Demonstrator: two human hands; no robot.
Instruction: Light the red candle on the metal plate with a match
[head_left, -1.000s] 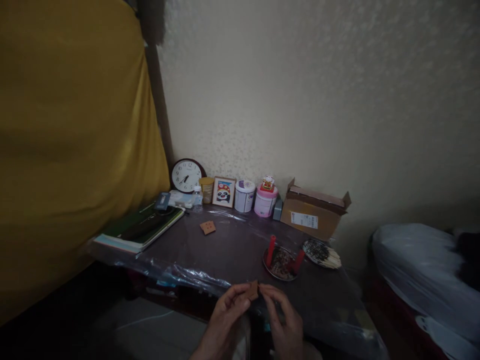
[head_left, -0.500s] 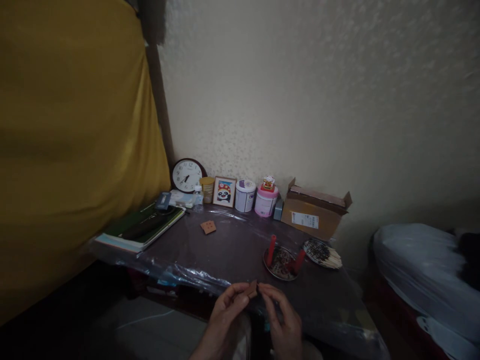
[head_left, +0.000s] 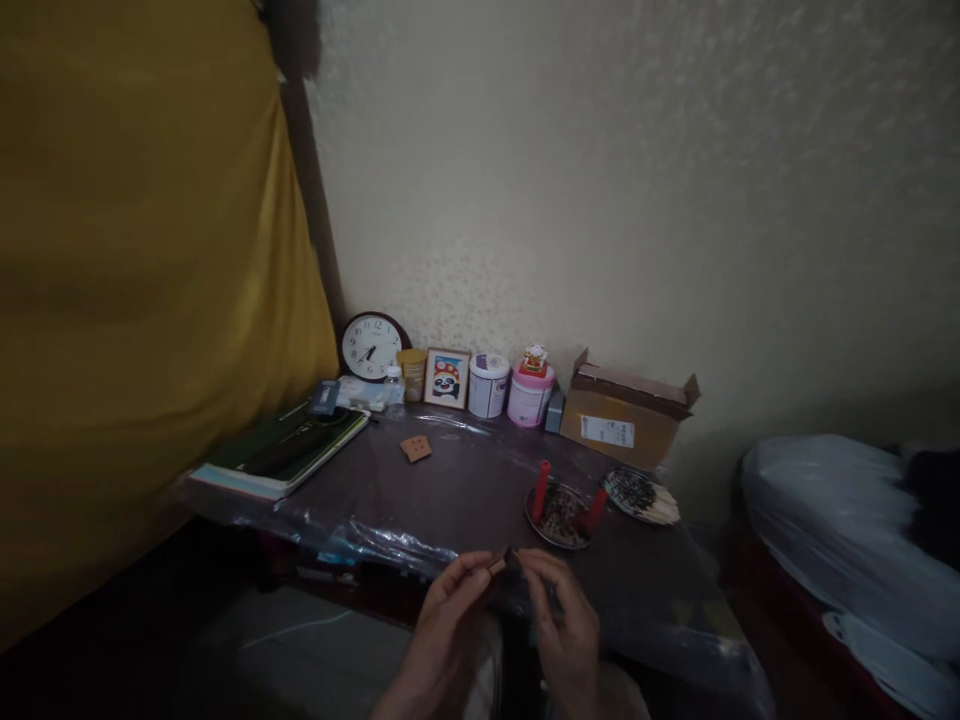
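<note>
My left hand [head_left: 455, 605] is closed, its thumb and fingers pinching a small flat brown piece [head_left: 498, 566] in front of the table's near edge. Close at the right side of that piece, my right hand [head_left: 561, 605] has its thumb and forefinger pressed together; what is between those fingertips is too small and dark to make out. A flat tan piece with several small marks or holes [head_left: 415, 448] lies on the table [head_left: 450, 495]. Beyond my right hand, two red candles [head_left: 541, 490] stand in a round dish [head_left: 561, 520], one upright and one leaning.
A second dish [head_left: 637, 497] holds burnt matchsticks or similar sticks. Along the wall stand a clock [head_left: 373, 347], a panda picture frame [head_left: 448, 379], a white tin [head_left: 489, 387], a pink tin [head_left: 530, 397] and an opened cardboard box [head_left: 626, 415]. A green book [head_left: 289, 450] lies left.
The brown piece in my left hand has turned, showing less of its flat face. Both hands stay close together in nearly the same place; the view has shifted slightly.
</note>
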